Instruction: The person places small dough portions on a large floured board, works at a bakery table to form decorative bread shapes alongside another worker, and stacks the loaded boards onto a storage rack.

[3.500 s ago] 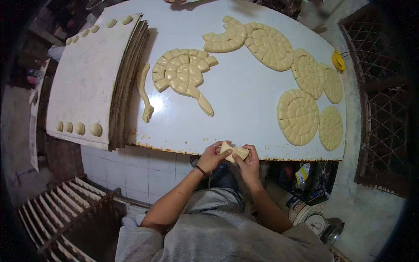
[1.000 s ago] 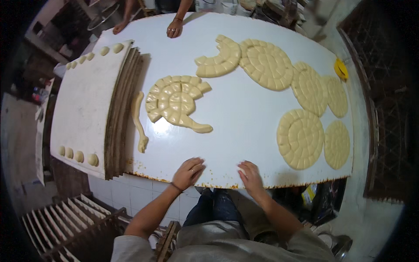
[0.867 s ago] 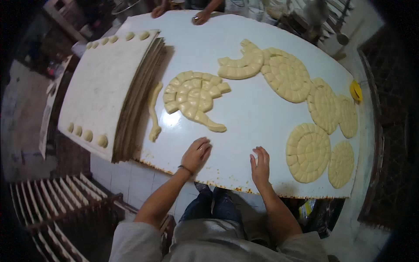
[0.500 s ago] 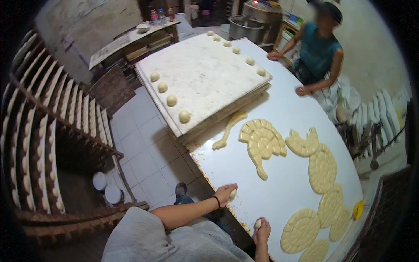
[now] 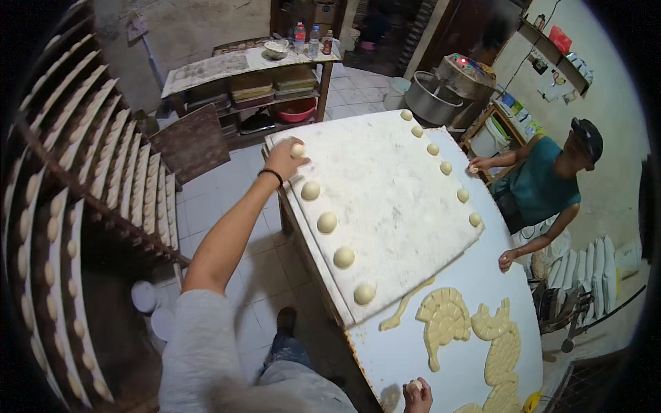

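My left hand (image 5: 282,165) reaches over the far left corner of a floury board stack (image 5: 385,179), fingers round a pale dough ball (image 5: 297,149) at the end of a row along the left edge. My right hand (image 5: 418,398), at the bottom near the table's edge, is closed round another small ball (image 5: 416,385). Dough balls (image 5: 344,257) line the left and right sides of the top board. Below the stack, cut dough rounds (image 5: 444,323) and a long dough strip (image 5: 406,303) lie on the white table (image 5: 385,347).
A co-worker (image 5: 544,182) in a teal top stands across the table, both hands at its edge. A rack of dough-laden trays (image 5: 89,179) rises at my left. Behind are a side bench (image 5: 200,72) with bottles and a bowl, a steel mixer bowl (image 5: 430,100), and stacked sacks (image 5: 585,275).
My view has swung left. My left hand has travelled from the table's front edge up to the board's far left corner with its ball. My right hand still holds a ball low down.
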`<state>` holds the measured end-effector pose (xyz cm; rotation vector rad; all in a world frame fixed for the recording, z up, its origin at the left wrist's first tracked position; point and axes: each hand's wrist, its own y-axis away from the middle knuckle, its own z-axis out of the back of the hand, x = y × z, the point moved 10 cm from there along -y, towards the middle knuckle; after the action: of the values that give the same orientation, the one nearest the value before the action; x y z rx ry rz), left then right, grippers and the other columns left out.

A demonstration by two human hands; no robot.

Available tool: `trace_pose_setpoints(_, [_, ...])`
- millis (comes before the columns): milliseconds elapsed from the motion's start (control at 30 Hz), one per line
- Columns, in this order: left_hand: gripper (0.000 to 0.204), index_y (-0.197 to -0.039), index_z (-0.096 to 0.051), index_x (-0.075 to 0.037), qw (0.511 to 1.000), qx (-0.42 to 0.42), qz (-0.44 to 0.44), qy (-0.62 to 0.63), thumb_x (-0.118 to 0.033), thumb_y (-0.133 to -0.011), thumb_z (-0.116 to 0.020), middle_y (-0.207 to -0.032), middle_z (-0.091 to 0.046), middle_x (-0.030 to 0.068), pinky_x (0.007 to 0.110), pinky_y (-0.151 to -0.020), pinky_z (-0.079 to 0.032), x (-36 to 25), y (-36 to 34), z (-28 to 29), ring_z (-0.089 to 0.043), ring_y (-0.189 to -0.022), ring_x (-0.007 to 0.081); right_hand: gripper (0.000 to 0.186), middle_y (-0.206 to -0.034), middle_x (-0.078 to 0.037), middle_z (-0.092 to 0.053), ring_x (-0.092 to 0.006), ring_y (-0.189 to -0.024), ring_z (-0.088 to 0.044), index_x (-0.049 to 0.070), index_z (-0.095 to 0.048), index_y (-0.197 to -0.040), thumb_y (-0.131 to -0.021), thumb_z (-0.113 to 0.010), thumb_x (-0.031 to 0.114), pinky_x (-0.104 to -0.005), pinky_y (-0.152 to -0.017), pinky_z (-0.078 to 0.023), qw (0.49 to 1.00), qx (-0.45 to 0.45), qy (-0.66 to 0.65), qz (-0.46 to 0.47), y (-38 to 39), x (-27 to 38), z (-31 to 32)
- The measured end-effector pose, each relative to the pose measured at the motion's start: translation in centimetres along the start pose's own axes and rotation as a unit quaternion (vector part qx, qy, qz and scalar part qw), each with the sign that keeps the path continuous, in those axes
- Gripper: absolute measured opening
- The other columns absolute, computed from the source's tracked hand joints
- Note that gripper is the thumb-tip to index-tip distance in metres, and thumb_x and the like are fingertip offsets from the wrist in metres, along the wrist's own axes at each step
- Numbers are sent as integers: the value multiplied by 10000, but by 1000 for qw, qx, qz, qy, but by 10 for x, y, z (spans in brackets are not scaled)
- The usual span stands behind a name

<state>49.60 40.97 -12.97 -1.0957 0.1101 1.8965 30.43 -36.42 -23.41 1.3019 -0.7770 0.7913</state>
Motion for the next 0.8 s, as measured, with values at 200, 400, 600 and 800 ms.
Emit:
trace_pose_setpoints(200, [617,-1371,-657,-112,995,31,-9,-95,-277,-815,-868,-1309,-566,163,479,-1059,-515,100,-77,-12,-588,-1229,381,507,-1300,-203,-619,-249,-1155,-654,-11,-539,-1474,-1004,-702,84,-348,-1004,-559,994,32,76,77,4,77,-103])
trace_pose_setpoints(400, [669,-1529,-542,-113,999,-30,18,22,-311,-939,-788,-1390,-586,132,431,-1070,-511,93,-25,14,-584,-1293,328,541,-1316,-121,-654,-187,-1191,-642,-23,-578,-1447,-935,-750,-1,-332,-1026,-534,935,226,182,204,-74,201,-323])
trace_pose_setpoints(600, [329,-1207,-714,-36,940,101,311,94,-284,-990,-717,-1121,-774,140,404,-959,-563,303,258,-75,-731,-1079,287,550,-1327,-164,-678,-319,-1173,-681,53,-624,-1381,-927,-746,337,-429,-972,-562,763,299,283,498,-109,278,-645])
trace_pose_setpoints(800, [515,-1344,-726,-165,703,616,355,-31,-444,-911,-742,-1356,-718,123,398,-1046,-527,339,616,-136,-676,-1199,294,528,-1305,-126,-667,-320,-1220,-642,106,-650,-1379,-919,-743,348,-444,-1022,-535,743,257,367,497,-137,258,-666])
